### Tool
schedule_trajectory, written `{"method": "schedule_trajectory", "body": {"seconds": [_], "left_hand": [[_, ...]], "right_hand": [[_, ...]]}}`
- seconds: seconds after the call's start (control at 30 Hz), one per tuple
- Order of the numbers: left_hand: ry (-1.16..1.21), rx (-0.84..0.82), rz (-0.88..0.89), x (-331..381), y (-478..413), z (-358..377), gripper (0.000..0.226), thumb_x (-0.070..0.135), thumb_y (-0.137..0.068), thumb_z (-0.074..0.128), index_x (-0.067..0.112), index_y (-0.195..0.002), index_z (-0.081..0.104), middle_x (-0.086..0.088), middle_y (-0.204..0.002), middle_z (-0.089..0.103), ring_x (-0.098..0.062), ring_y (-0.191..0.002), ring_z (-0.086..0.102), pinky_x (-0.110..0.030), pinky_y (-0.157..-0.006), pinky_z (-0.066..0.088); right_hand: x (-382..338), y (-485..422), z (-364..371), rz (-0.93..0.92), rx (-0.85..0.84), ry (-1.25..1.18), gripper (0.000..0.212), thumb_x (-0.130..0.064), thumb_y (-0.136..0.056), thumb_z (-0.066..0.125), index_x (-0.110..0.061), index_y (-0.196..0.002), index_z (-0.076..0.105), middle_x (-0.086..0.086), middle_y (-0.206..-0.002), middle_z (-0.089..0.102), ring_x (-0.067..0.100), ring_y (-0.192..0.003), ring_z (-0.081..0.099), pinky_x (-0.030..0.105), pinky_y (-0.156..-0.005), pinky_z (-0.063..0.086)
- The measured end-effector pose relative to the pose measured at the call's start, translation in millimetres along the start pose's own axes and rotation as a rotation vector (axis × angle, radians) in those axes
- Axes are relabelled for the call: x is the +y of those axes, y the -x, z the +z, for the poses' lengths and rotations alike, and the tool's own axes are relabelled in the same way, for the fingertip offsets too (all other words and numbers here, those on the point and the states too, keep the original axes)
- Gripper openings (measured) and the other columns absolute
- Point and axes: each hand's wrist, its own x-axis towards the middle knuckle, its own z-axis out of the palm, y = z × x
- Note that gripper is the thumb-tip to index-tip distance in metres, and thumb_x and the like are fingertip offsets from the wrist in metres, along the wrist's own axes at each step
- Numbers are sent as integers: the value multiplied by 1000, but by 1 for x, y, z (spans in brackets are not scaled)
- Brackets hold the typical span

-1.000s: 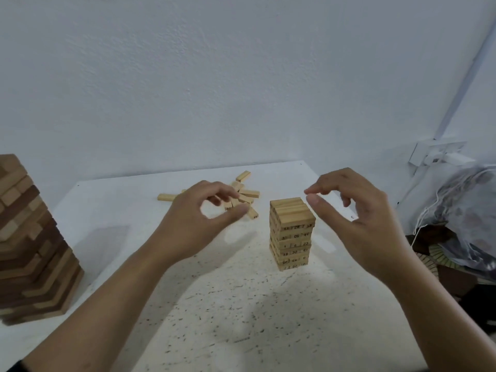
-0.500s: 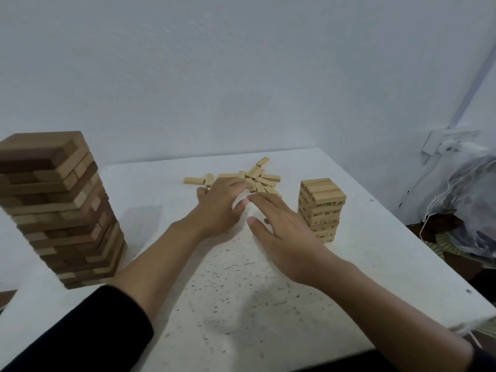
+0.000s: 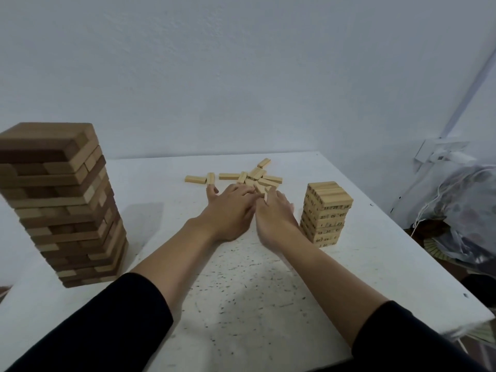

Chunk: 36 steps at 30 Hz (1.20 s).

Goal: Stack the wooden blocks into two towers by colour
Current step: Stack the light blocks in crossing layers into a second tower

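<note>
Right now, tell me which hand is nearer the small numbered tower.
Right. The right hand is just left of the small numbered tower, almost beside it; the left hand lies farther left, beyond the right hand.

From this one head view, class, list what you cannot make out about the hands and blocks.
- Left hand and right hand: fingertips hidden among the loose blocks, so any grip is unclear.
- Small tower: printed numbers too small to read reliably; its far sides are hidden.
- Big tower: left side cut by the frame edge.

both hands point(image 3: 249, 210) at loose blocks point(image 3: 255, 178), 2 towers point(image 3: 326, 213)
</note>
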Motion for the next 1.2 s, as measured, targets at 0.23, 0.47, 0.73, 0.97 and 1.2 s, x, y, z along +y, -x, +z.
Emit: {"method": "schedule_trajectory", "body": {"seconds": [0.23, 0.47, 0.73, 0.97, 1.2], "left_hand": [[14, 33, -43, -1, -6, 4, 50, 39, -105, 38, 31, -154, 32, 8, -152, 41, -18, -139, 34, -54, -102, 24], [76, 115, 13, 0, -7, 2, 32, 27, -106, 38, 32, -130, 58, 12, -122, 51, -10, -118, 46, -41, -96, 15], [173, 125, 4, -6, 30, -8, 34, 24, -107, 41, 30, -130, 66, 14, -118, 52, -6, -108, 48, -35, -108, 22], [42, 102, -31, 2, 78, -26, 43, 30, -101, 35, 27, -126, 69, 16, -140, 58, -5, -127, 52, -33, -101, 21], [10, -81, -14, 7, 120, -43, 80, 60, -90, 1, 36, -154, 41, 25, -159, 33, 2, -139, 30, -30, -105, 14]], "right_hand": [[-1, -3, 1, 37, 38, -34, 50, -23, -107, 27, -9, -155, 29, 9, -160, 28, 27, -147, 25, 47, -116, 32], [2, -5, -2, -7, 56, -60, 42, -24, -107, 28, -8, -142, 46, 6, -150, 35, 25, -134, 39, 42, -106, 39], [11, 1, -2, -199, 46, 98, 35, -21, -105, 34, -5, -124, 60, 11, -134, 47, 30, -117, 50, 41, -95, 46], [15, 29, -1, -339, -64, 209, 34, -22, -107, 33, -6, -101, 63, 4, -119, 44, 22, -101, 50, 33, -85, 43], [27, 52, -2, -522, -71, 178, 30, -23, -102, 49, -6, -118, 68, 4, -114, 54, 17, -110, 44, 23, -84, 35]]}}
